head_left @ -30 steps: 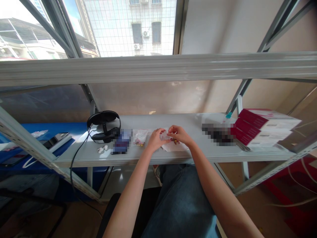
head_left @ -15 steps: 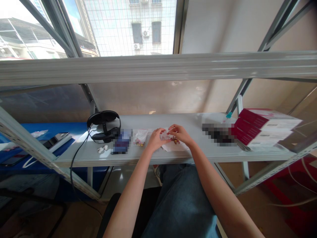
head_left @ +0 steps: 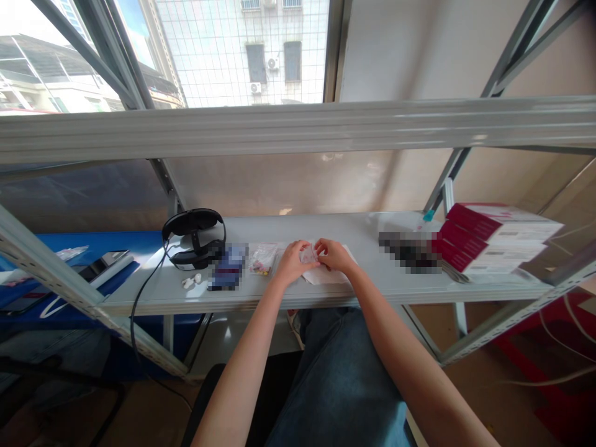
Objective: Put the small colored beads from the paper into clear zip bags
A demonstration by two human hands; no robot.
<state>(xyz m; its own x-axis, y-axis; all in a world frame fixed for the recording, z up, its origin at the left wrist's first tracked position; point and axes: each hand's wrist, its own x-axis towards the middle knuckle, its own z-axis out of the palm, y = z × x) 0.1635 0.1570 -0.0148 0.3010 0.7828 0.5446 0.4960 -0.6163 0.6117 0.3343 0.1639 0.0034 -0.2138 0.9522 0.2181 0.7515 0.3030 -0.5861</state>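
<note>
My left hand (head_left: 290,263) is closed on a small clear plastic bag (head_left: 307,253), holding it between thumb and fingers. Against the bag's right side, my right hand (head_left: 336,256) has its fingers bent and pressed together at the edge; whether they pinch the bag or a small piece is too small to tell. Beneath both hands lies a sheet of white paper (head_left: 321,277). The right hand covers the spot on it where small red and yellow pieces lay. Left of my left hand, another clear bag (head_left: 263,258) with colourful small pieces lies flat.
A black headset (head_left: 195,256) with a cable stands left on the shelf (head_left: 279,297), near white earbuds (head_left: 191,281) and a blurred blue item (head_left: 229,267). To the right are a blurred dark object (head_left: 412,251) and stacked red-and-white boxes (head_left: 498,239). A metal beam (head_left: 298,129) crosses above.
My right hand has come down and slightly left, over the small pieces on the paper and against the bag. My left hand stays almost still; the bag shows more clearly.
</note>
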